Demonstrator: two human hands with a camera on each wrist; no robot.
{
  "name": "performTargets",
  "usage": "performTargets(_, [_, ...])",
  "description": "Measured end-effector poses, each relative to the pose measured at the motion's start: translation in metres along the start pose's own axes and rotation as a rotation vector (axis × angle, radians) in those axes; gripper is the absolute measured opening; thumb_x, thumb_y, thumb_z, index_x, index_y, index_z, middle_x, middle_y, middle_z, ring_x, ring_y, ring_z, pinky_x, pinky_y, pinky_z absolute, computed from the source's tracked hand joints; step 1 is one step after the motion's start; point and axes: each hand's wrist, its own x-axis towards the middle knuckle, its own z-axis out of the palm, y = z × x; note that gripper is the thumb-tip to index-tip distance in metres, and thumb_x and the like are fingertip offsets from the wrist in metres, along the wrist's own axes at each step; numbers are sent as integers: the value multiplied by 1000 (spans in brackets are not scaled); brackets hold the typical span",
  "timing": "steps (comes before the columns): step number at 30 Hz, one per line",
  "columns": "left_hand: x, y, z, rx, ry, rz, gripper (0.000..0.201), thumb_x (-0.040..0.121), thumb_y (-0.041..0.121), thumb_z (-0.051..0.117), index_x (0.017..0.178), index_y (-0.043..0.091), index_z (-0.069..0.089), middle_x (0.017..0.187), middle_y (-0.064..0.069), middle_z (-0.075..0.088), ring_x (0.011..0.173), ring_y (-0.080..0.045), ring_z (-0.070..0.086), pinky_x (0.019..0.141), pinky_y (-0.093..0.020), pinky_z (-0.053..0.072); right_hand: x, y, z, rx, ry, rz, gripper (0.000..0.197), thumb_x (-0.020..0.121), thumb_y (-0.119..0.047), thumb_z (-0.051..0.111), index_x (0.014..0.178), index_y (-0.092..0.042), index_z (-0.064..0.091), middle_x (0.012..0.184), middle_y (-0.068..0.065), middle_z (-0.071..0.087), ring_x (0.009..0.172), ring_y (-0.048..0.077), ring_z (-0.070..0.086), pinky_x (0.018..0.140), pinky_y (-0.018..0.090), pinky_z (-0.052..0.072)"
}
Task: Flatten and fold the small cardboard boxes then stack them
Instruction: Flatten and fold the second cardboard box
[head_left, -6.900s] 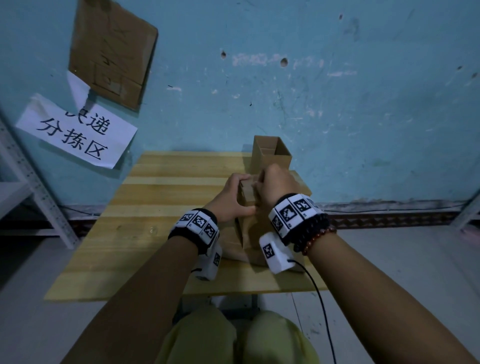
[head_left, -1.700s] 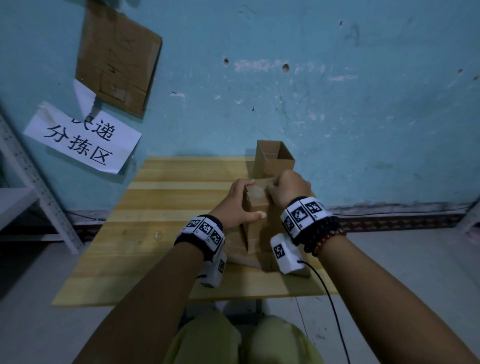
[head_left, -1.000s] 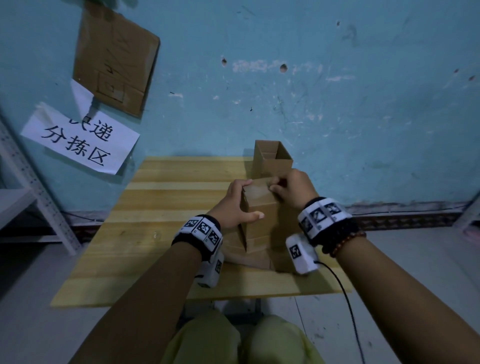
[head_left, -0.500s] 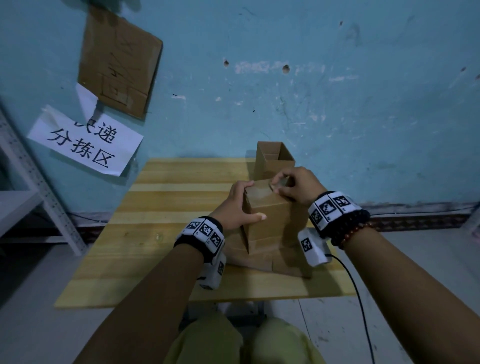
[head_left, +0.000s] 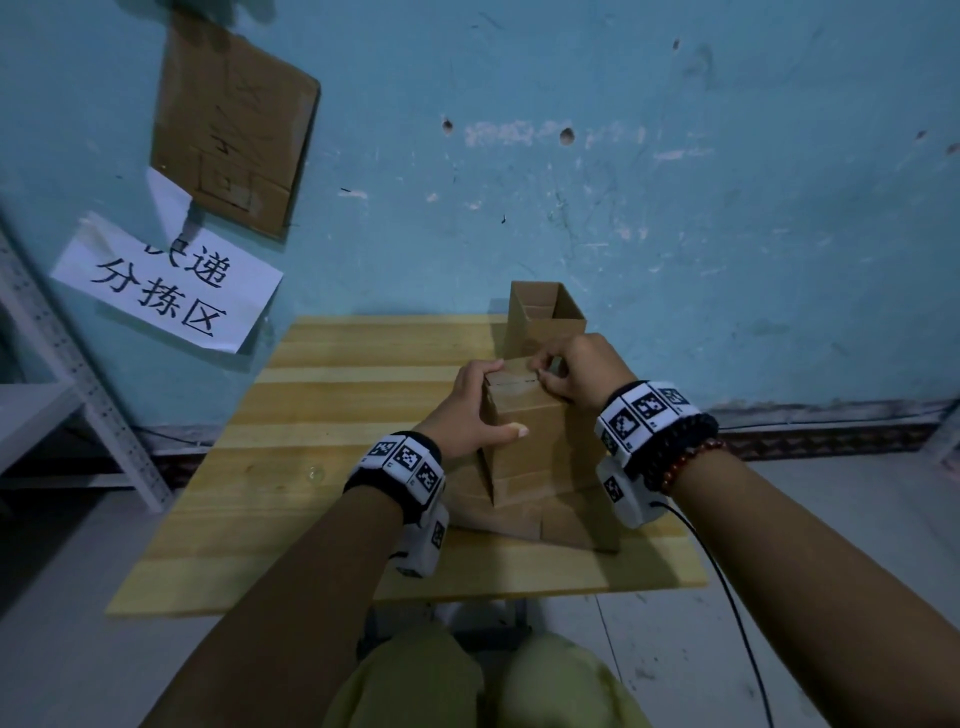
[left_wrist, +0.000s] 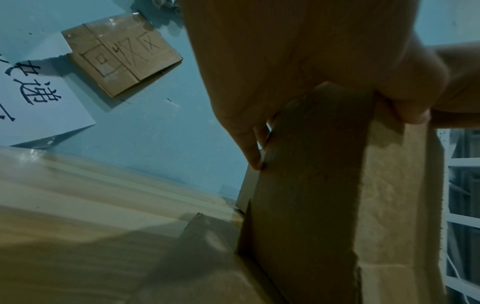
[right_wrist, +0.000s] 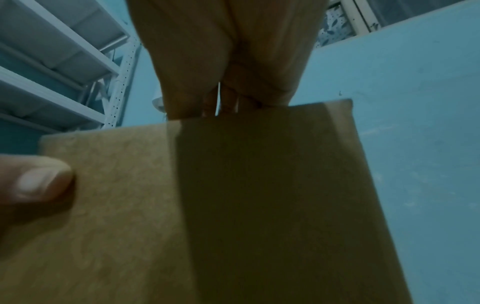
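A small brown cardboard box (head_left: 527, 441) stands upright on flattened cardboard (head_left: 519, 519) near the table's front right. My left hand (head_left: 483, 405) grips its left side, with the thumb (head_left: 511, 430) across the near face. My right hand (head_left: 574, 374) sits at the top far edge, fingers curled over the top flap. In the left wrist view my left hand (left_wrist: 285, 82) wraps the box (left_wrist: 311, 195) corner. In the right wrist view my right hand (right_wrist: 228, 72) hooks over the box (right_wrist: 246, 195) top edge, and the left thumb (right_wrist: 36, 181) presses its face.
A second open-topped box (head_left: 545, 317) stands just behind, against the blue wall. The wooden table (head_left: 337, 415) stretches left of the boxes. A paper sign (head_left: 166, 286) and a cardboard sheet (head_left: 234, 135) hang on the wall. Metal shelving (head_left: 78, 374) stands at the left.
My right hand has shifted from the box's near upper corner to its top far edge, and the forearm has swung right. The left hand keeps the same hold.
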Motion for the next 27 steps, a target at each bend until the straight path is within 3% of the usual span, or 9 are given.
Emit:
performTargets(3, [0,-1,0,-17,-7,2,87,75,25,75,140,25,17,143,-3,23,130,-22,34,109,-43,37,-2,1,-2,-23,-18,-31,18,86,-11,58,100,-8,69,103,11,70,98,27,61,85,29,44])
performTargets(9, [1,-2,0,-5,7,11,85,76,25,74,140,21,18,142,-3,24,129,-21,34,110,-41,37,0,-6,-7,-72,-56,-59,21,86,-6,53,101,-6,68,104,13,69,98,26,61,78,19,38])
performTargets(15, [1,-4,-1,-26,-5,17,86,74,27,75,139,24,19,142,-5,26,130,-21,36,110,-43,37,2,-14,-17,-265,-146,-87,24,91,-10,47,106,-6,65,107,16,67,102,30,59,81,29,41])
performTargets(21, [1,-4,-2,-37,-15,20,86,74,27,75,138,27,18,142,-3,26,129,-21,35,109,-43,37,4,-10,-14,-320,-117,-85,27,93,-12,42,100,2,64,104,22,66,98,35,59,81,34,42])
performTargets(27, [0,-3,-1,-44,3,26,84,75,27,75,138,25,20,141,-4,27,129,-20,36,110,-43,37,6,-4,-12,-316,-79,-108,20,87,-6,49,100,-1,63,105,19,64,100,33,57,85,35,43])
